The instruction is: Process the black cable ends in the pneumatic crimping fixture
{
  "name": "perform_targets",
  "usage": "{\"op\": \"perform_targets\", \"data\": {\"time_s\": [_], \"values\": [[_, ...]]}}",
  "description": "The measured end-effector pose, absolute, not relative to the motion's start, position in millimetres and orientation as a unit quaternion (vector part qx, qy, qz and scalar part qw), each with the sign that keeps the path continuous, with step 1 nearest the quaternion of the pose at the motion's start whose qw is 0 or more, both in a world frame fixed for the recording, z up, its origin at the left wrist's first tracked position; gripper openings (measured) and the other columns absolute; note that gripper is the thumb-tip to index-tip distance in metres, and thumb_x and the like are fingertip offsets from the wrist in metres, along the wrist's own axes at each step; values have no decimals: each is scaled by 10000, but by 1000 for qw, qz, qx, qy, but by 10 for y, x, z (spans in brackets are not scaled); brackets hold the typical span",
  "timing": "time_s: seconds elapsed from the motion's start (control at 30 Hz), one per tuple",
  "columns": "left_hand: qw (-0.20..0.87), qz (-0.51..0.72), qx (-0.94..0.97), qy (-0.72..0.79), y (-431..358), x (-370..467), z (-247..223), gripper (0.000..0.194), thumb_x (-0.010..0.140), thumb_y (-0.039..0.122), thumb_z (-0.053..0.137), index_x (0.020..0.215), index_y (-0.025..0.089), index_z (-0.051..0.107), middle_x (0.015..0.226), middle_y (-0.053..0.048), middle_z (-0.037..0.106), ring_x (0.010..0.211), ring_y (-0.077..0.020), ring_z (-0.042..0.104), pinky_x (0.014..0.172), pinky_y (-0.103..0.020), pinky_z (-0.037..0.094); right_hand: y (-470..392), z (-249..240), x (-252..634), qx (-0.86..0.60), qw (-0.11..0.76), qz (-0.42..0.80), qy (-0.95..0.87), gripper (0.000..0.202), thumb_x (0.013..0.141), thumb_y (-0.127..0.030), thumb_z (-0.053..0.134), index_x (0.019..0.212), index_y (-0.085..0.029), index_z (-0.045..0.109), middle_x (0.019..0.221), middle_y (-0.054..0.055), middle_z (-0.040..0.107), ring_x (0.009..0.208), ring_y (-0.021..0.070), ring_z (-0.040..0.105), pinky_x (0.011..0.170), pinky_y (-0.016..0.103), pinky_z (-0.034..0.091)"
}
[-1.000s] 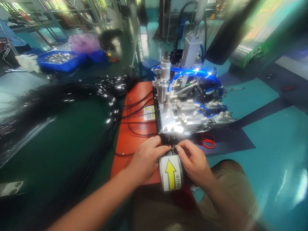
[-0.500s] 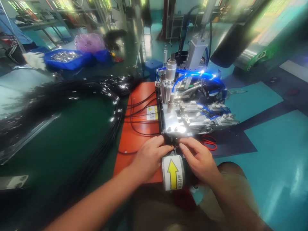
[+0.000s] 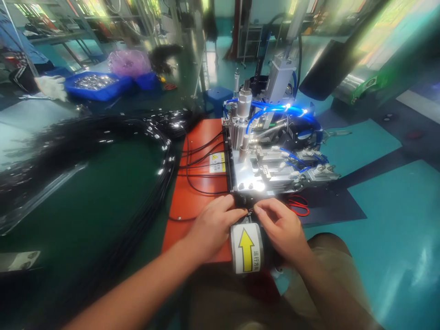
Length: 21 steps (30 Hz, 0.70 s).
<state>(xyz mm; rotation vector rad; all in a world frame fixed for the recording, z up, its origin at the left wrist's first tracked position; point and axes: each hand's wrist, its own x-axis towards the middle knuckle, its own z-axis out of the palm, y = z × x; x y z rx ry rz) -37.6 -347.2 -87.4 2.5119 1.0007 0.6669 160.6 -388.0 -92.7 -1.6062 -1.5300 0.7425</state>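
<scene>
At the front edge of a metal machine [image 3: 254, 176] with blue air tubes, both my hands meet close together. My left hand [image 3: 213, 224] is closed, thumb and fingers pinching at something too small to make out. From the other side my right hand [image 3: 282, 224] pinches at the same spot, its thumb and fingertips together. Just below the fingertips sits a white label with a yellow arrow [image 3: 246, 250]. Black cables [image 3: 202, 175] cross the orange plate [image 3: 201, 201] left of the machine, one passing under my left hand.
Red-handled scissors [image 3: 299, 205] lie right of my right hand. A big bundle of black cables [image 3: 168, 158] curves over the dark green surface at left. Behind are a blue tray of metal parts [image 3: 98, 87] and another person's gloved hand [image 3: 52, 87].
The fingers of my right hand have drawn in a little closer to the thumb. My left hand has hardly moved.
</scene>
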Motion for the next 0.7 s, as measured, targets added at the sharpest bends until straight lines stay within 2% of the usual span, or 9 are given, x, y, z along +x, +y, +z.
{"op": "perform_targets", "data": {"time_s": [0.5, 0.7], "values": [[174, 222, 886, 367, -3479, -369, -858, 264, 938, 152, 522, 1104, 216, 716, 974, -84, 623, 912, -197, 608, 777, -329, 533, -3846, -1005, 1594, -647, 380, 377, -543, 233, 932, -381, 522, 871, -195, 648, 843, 35, 694, 753, 193, 625, 646, 279, 468], [176, 225, 886, 364, -3481, -374, -872, 264, 931, 147, 527, 1103, 219, 714, 976, -82, 618, 919, -197, 604, 790, -329, 532, -3841, -963, 1594, -649, 352, 409, -537, 308, 947, -468, 480, 818, -214, 599, 648, -26, 561, 570, 150, 515, 523, 256, 408]]}}
